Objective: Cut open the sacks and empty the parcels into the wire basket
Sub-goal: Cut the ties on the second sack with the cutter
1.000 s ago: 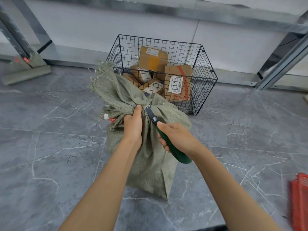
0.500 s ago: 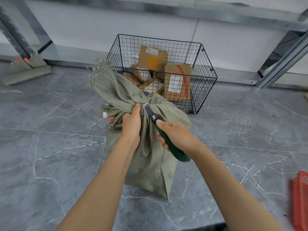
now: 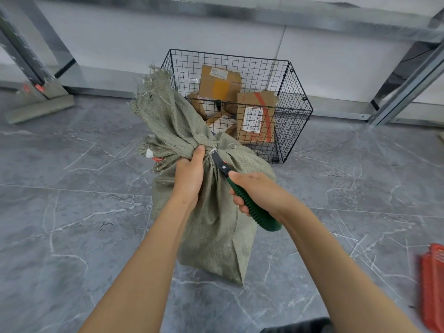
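Fingers (image 3: 189, 162) round sack (image 3: 216, 236) neck, wire basket (image 3: 295, 121) just behind

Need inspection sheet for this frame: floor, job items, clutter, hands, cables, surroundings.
Surface: grey marble-pattern floor tiles; sack and basket stand on them.
Job's things: green woven sack upright, neck bound with a white tie; utility knife with its blade at the tie; black wire basket behind the sack, holding several cardboard parcels.
Clutter: red plastic item at the right edge, partly out of frame.
Grippers: left hand grips the sack's neck; right hand grips the knife's green handle.
Cables: nothing seen.
Surroundings: metal racking posts, white wall panels.
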The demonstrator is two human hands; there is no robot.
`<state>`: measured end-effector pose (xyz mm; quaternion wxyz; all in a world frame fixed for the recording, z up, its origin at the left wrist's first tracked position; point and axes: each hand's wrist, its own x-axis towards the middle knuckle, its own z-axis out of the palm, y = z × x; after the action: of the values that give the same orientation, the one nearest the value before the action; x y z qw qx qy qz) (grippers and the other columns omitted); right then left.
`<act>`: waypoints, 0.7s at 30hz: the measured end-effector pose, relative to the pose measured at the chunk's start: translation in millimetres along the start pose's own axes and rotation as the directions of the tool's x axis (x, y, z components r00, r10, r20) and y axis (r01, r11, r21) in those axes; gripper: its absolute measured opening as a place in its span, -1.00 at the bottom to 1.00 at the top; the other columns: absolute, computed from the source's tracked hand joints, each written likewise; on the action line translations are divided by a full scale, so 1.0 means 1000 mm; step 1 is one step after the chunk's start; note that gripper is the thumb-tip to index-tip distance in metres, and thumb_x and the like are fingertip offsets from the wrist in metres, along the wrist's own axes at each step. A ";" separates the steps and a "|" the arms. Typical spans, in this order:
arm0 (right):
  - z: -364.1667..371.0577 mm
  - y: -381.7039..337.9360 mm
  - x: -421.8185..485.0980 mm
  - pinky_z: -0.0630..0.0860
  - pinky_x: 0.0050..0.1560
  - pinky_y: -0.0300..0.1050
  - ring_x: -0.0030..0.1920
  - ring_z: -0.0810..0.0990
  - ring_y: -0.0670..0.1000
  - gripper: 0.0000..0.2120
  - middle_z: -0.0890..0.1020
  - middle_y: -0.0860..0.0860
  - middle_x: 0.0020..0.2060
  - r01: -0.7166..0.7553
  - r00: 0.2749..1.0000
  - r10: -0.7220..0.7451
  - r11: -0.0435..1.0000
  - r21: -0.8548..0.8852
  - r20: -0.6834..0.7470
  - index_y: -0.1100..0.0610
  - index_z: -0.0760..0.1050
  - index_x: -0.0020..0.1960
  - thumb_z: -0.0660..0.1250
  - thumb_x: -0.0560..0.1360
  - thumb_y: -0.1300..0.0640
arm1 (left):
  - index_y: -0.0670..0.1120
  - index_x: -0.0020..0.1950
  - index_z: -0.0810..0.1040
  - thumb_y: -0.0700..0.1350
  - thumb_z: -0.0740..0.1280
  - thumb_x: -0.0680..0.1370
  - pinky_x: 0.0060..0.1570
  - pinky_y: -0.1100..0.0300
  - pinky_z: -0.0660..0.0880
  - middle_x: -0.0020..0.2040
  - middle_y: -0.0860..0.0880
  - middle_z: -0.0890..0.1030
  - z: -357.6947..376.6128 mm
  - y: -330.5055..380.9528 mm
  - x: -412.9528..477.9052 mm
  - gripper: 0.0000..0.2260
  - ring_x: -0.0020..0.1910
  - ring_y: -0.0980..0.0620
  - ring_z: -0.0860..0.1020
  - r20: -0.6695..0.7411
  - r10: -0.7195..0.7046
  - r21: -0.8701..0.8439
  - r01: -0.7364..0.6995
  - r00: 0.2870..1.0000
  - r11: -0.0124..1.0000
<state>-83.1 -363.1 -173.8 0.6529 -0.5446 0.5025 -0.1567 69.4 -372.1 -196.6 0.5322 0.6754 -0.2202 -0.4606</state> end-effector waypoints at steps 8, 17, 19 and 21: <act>0.010 0.003 0.001 0.40 -0.49 -0.24 -0.54 0.41 -0.05 -0.62 0.50 0.02 -0.49 0.139 0.976 -0.149 0.988 -0.074 -0.160 0.20 0.44 -0.23 0.18 0.61 -0.06 | -0.25 0.16 0.48 0.13 0.26 0.52 0.16 -0.05 0.47 0.09 -0.18 0.59 -0.002 0.000 -0.003 -0.54 0.07 -0.13 0.57 0.015 -0.012 0.006 0.012 1.000 1.000; 0.033 0.000 0.011 0.36 -0.52 -0.25 -0.59 0.38 -0.07 -0.62 0.48 0.01 -0.53 0.191 0.926 -0.197 0.980 -0.051 -0.322 0.19 0.44 -0.29 0.17 0.62 0.00 | -0.15 -0.12 0.51 0.01 0.22 0.53 -0.16 0.11 0.39 -0.24 -0.05 0.52 0.008 -0.002 -0.009 -0.76 -0.22 -0.02 0.48 -0.070 0.015 -0.080 -0.020 0.997 0.997; 0.038 -0.002 0.014 0.36 -0.52 -0.25 -0.59 0.38 -0.07 -0.61 0.48 0.00 -0.53 0.188 0.926 -0.187 0.982 -0.027 -0.329 0.18 0.43 -0.30 0.17 0.61 0.00 | -0.11 -0.25 0.44 -0.01 0.20 0.53 -0.21 0.11 0.38 -0.30 -0.05 0.48 0.012 -0.001 -0.009 -0.77 -0.28 -0.02 0.45 -0.115 0.022 -0.099 -0.033 0.993 0.995; 0.042 -0.004 0.017 0.37 -0.49 -0.21 -0.59 0.39 -0.06 -0.62 0.49 0.01 -0.53 0.180 0.926 -0.174 0.984 -0.014 -0.335 0.19 0.42 -0.29 0.17 0.61 -0.01 | -0.11 -0.28 0.42 -0.02 0.19 0.54 -0.23 0.11 0.38 -0.32 -0.04 0.48 0.014 -0.002 -0.007 -0.75 -0.30 -0.03 0.45 -0.155 0.025 -0.110 -0.042 0.988 0.993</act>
<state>-39.9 -353.8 -182.9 0.5460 -0.5475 0.5534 -0.3096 53.4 -373.3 -196.0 0.5925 0.6740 -0.1635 -0.4099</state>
